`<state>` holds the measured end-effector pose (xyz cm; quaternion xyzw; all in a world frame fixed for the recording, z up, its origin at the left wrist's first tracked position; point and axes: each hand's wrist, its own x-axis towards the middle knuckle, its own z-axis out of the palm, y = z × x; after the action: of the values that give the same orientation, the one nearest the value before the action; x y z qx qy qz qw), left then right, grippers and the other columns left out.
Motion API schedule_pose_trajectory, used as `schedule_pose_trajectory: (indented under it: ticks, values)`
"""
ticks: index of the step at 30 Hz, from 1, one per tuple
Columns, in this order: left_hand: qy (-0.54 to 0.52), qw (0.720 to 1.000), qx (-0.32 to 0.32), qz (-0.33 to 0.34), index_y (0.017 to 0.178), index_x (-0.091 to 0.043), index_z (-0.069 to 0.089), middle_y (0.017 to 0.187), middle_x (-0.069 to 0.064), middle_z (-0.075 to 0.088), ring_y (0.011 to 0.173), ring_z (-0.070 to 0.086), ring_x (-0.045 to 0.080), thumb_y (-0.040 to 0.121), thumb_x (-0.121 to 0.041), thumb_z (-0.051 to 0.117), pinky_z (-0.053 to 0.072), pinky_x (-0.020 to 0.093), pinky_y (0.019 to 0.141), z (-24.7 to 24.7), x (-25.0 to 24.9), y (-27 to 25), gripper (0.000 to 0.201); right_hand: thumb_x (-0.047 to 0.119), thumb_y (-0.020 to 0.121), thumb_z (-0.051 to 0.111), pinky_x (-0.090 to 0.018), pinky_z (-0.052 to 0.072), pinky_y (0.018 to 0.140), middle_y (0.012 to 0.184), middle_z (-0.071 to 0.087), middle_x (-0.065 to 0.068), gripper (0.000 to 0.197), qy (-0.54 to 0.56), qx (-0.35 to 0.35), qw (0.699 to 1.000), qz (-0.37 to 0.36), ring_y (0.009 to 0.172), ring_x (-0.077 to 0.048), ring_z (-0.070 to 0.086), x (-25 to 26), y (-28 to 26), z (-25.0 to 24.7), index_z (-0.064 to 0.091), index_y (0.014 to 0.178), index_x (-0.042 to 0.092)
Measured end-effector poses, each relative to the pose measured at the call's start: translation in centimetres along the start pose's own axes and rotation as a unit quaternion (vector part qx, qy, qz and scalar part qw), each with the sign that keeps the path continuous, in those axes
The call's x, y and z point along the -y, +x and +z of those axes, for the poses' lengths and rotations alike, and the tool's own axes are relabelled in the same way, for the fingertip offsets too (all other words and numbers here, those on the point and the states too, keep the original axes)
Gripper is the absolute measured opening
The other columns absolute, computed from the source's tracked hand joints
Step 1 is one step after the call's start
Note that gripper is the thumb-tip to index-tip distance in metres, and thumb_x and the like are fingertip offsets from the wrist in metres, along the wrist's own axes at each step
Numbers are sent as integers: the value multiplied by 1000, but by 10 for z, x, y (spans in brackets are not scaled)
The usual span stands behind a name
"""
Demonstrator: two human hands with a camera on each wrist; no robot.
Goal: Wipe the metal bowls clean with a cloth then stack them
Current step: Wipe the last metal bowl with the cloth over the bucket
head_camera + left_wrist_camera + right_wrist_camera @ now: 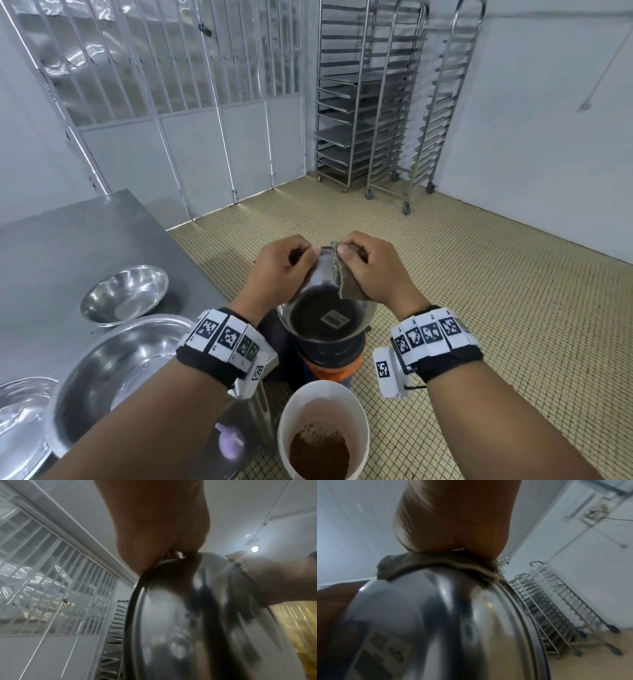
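I hold a metal bowl (322,318) tipped on edge in front of my body, its base with a label toward me. My left hand (284,267) grips the far rim on the left. My right hand (373,270) pinches a brownish cloth (346,281) over the rim on the right. The left wrist view shows the bowl (180,622) close up with the cloth (267,577) at its right. In the right wrist view the cloth (436,563) is folded over the bowl (436,615) edge. Three more metal bowls sit on the steel table (68,246): a small one (125,294), a large one (116,373), and one at the left edge (20,421).
A white bucket (322,431) with brown powder in it stands on the tiled floor below my hands. Behind it is a dark object with an orange band (329,363). Wheeled tray racks (376,102) stand in the far corner beside a barred door (171,85).
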<state>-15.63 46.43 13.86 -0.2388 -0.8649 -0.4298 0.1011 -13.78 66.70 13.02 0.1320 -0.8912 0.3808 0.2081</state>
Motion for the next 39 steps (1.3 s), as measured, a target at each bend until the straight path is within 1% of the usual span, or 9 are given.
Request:
schedule_pose_trajectory:
  ticks: [5, 9, 12, 17, 23, 28, 34, 37, 39]
  values:
    - [-113, 984, -113, -73, 81, -23, 71, 68, -1, 69, 53, 59, 1, 101, -30, 66, 46, 15, 52, -7, 11, 3, 22, 25, 105, 51, -25, 42, 69, 76, 62, 12, 23, 93, -54, 990, 85, 70, -2, 55, -18, -12, 0, 62, 85, 24]
    - [-59, 995, -53, -54, 81, -23, 69, 63, -3, 64, 47, 54, -1, 102, -30, 63, 43, 14, 48, 4, 7, -4, 22, 27, 104, 53, -18, 41, 67, 81, 65, 10, 18, 48, -6, 997, 58, 75, -3, 59, -5, -5, -1, 64, 89, 25]
    - [-99, 990, -80, -55, 79, -21, 69, 60, -5, 62, 46, 53, 0, 101, -28, 66, 41, 15, 45, 1, 6, 0, 24, 29, 103, 55, -11, 43, 65, 84, 68, 6, 18, 60, -11, 997, 48, 78, -10, 62, 0, 1, -4, 68, 93, 23]
    - [-142, 976, -138, -90, 76, -22, 68, 57, -6, 61, 46, 54, 2, 103, -30, 63, 41, 16, 47, -4, 10, -1, 28, 22, 106, 48, -28, 40, 70, 74, 58, 6, 27, 142, -59, 980, 125, 66, -3, 51, -18, -11, -3, 61, 83, 15]
    - [-117, 986, -93, -69, 79, -22, 68, 58, -3, 62, 46, 53, 8, 101, -30, 65, 42, 19, 44, 1, 6, 0, 24, 27, 103, 55, -17, 46, 70, 85, 68, 8, 19, 67, -32, 996, 43, 78, -7, 62, -4, 3, -4, 68, 90, 24]
    - [-173, 962, -178, -114, 75, -18, 65, 54, -7, 60, 45, 51, 0, 104, -27, 62, 40, 15, 46, -3, 9, 2, 31, 22, 107, 48, -26, 41, 72, 76, 59, 7, 30, 190, -88, 967, 148, 68, -5, 54, -15, -9, -5, 61, 79, 23]
    - [-119, 983, -127, -61, 73, -22, 64, 50, -10, 56, 43, 50, -1, 103, -23, 64, 38, 12, 44, 3, 4, -1, 29, 26, 102, 56, -19, 46, 68, 85, 70, 4, 19, 74, -35, 995, 57, 77, -9, 63, -2, 9, -10, 71, 93, 18]
    - [-212, 951, -190, -123, 75, -17, 67, 53, -9, 60, 49, 52, 5, 104, -26, 62, 42, 20, 48, 1, 13, 3, 30, 26, 105, 52, -20, 45, 67, 83, 66, 0, 25, 175, -77, 970, 151, 68, -4, 58, -12, 1, -11, 69, 91, 14]
    - [-190, 955, -186, -129, 77, -17, 66, 58, -5, 59, 50, 51, 8, 106, -28, 59, 43, 25, 50, 0, 18, 1, 32, 25, 106, 50, -28, 44, 71, 79, 62, 0, 28, 203, -89, 957, 185, 68, -7, 56, -18, -5, -8, 65, 85, 13]
